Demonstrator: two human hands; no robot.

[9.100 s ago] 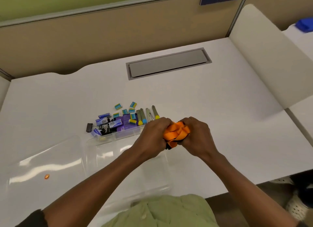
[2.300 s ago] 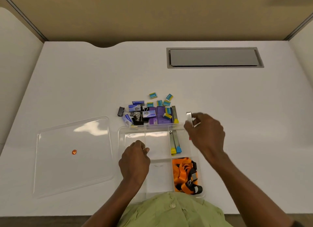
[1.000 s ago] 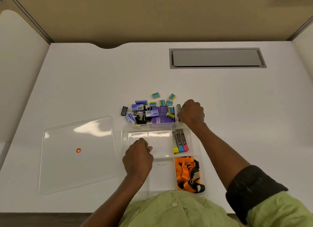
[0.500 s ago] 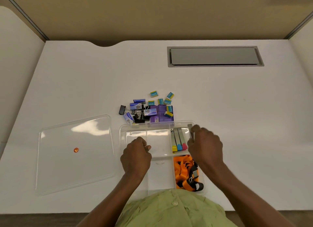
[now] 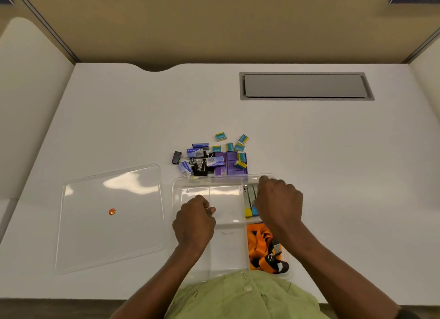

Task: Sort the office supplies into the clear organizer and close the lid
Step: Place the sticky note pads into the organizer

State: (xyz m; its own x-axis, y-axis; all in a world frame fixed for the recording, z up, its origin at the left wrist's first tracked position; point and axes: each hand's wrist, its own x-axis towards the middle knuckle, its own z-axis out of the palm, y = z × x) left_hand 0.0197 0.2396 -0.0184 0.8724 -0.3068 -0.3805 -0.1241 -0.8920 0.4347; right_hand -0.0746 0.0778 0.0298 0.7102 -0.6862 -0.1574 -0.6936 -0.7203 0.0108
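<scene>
The right hand [image 5: 278, 203] hangs with fingers curled down over the far right compartment of the clear plastic divided organizer [image 5: 177, 187]. Whether it pinches anything I cannot tell: its knuckles hide the fingertips and most of the grey sticks with yellow and blue ends [image 5: 250, 206] beneath it. The left hand [image 5: 194, 221] rests as a loose fist on the organizer's left side, with nothing seen in it. An orange lanyard [image 5: 259, 242] fills the near right compartment, partly under the right forearm. Beyond the far wall lie black binder clips [image 5: 176, 157], purple boxes [image 5: 232, 162] and small teal boxes [image 5: 220, 136]. The clear flat lid [image 5: 109, 235] lies just left of the organizer on the white desk [image 5: 119, 128].
</scene>
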